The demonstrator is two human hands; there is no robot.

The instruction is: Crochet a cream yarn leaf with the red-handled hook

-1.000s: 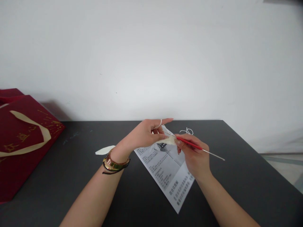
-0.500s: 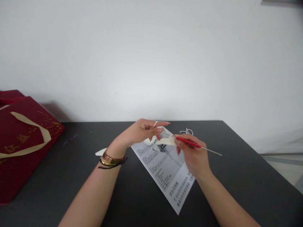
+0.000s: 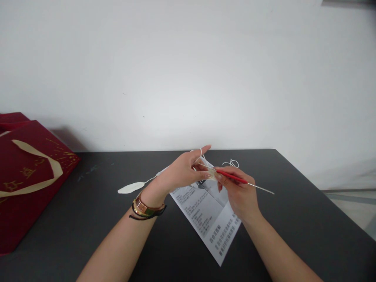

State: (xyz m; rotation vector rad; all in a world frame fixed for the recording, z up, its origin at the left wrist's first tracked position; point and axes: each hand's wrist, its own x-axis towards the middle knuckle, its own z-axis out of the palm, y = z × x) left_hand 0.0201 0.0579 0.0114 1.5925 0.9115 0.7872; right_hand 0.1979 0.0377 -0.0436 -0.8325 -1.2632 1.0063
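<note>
two hands on a crochet hook and a small cream piece above a printed sheet

the left hand (image 3: 182, 172) is raised above the dark counter (image 3: 88, 219), its forefinger stretched out with a loop of white yarn (image 3: 200, 150) around it, while thumb and the other fingers close on a small cream crochet piece (image 3: 212, 174). the right hand (image 3: 239, 192) is closed in a pencil-like pinch on the red-handled crochet hook (image 3: 233, 177), whose thin metal shaft points off to the right and whose working end meets the cream piece just beside the left thumb. both hands hover over a printed instruction sheet (image 3: 205, 219) lying slanted and flat on the counter. a strand of yarn runs from the left hand back to a pale leaf-shaped piece (image 3: 131, 188) lying on the counter to the left, and a loose curl of white yarn (image 3: 231, 163) lies near the far edge behind the hands. a gold bracelet and dark cord (image 3: 145, 207) sit on the left wrist. at the far left stands a dark red gift bag (image 3: 26, 176) with a cream ribbon handle and gold lettering; what is inside it cannot be seen.
</note>
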